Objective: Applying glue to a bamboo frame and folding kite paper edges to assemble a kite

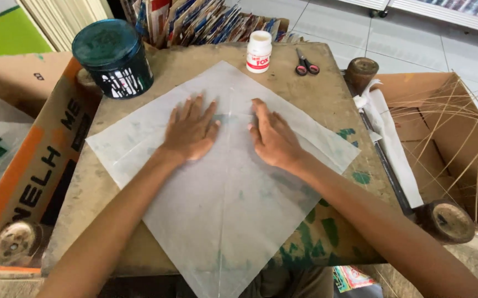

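Observation:
A large sheet of thin white translucent paper (217, 204) lies as a diamond on a worn brown table (327, 94), with a thin straight stick running down its middle. My left hand (191, 131) rests flat on the paper just left of the stick, fingers spread. Just right of the stick, my right hand (272, 138) presses flat on the paper, fingers together. Neither hand holds anything.
At the table's back stand a dark teal tin (115, 57), a small white glue bottle (259, 51) and red-handled scissors (306, 64). A cardboard box (443, 143) of thin bamboo strips stands at the right, another cardboard box (35, 165) at the left.

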